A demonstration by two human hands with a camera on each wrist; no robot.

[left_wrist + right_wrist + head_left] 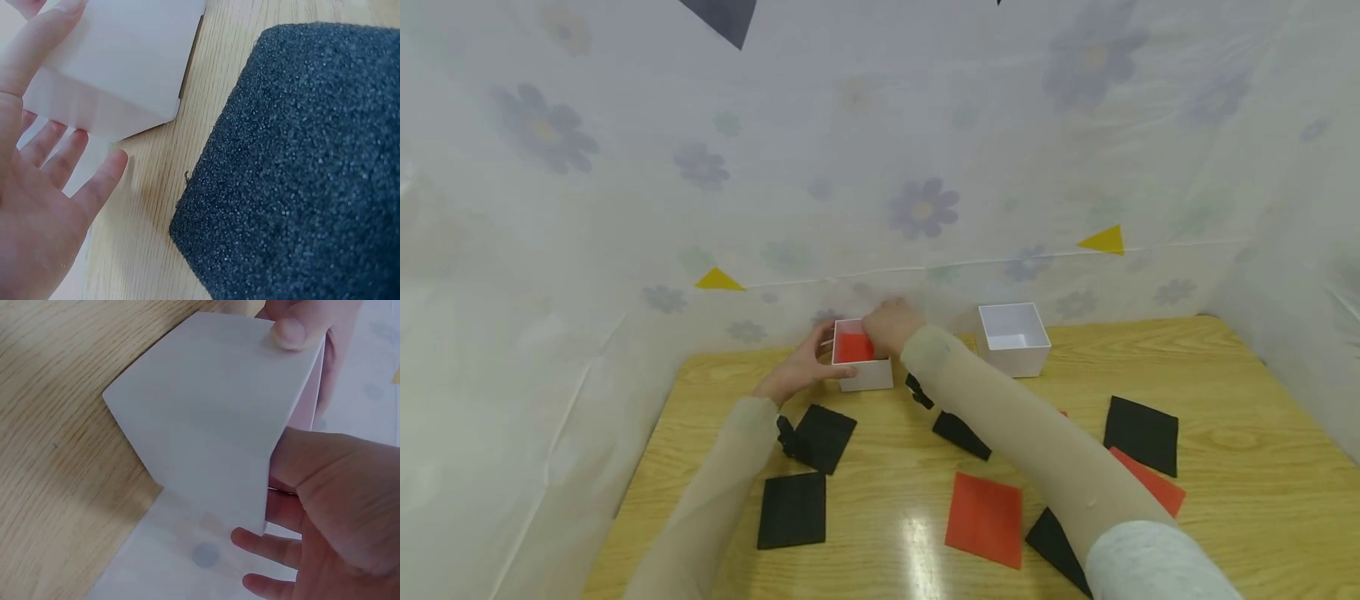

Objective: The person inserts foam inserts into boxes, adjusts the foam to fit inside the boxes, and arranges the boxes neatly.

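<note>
A small white box [871, 375] stands near the table's far edge with a red foam square [852, 346] inside it. My left hand [801, 367] grips the box's left side, thumb [290, 331] on the front wall and fingers [62, 156] round the side. My right hand [891, 325] rests over the box's far right corner. Its fingers [262, 540] curl down behind the white box's wall [212, 425], and its thumb is hidden. In the left wrist view the white box [119, 56] sits beside a black foam square [300, 169].
An empty second white box [1013, 337] stands to the right. Several black foam squares [792, 510] and red foam squares [985, 518] lie scattered on the wooden table [1247, 467]. A flowered plastic curtain [925, 208] closes in the back and sides.
</note>
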